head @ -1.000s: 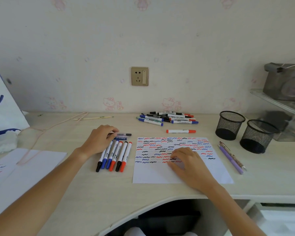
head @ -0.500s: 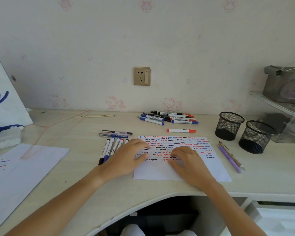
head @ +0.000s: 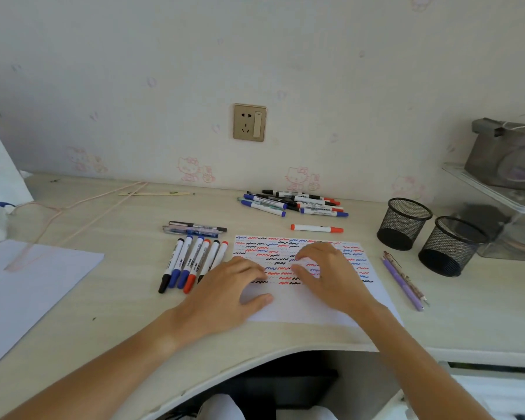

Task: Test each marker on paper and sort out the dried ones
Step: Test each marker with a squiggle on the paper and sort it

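Your paper [head: 297,310], striped with red, blue and black squiggles, lies flat on the table [head: 128,313] right in front of you. Both hands are down on it: your left hand [head: 225,295] rests at its left edge, fingers loose and holding nothing, and your right hand [head: 331,277] lies over the middle, fingers relaxed and spread, also gripping nothing. Just left of the sheet, six markers [head: 191,262] sit in a neat row, with two pens [head: 194,229] lying crosswise beyond them. One red marker [head: 315,228] lies alone past the far edge. Farther back is a pile of markers [head: 294,203]. On the right stand two mesh cups [head: 403,222].
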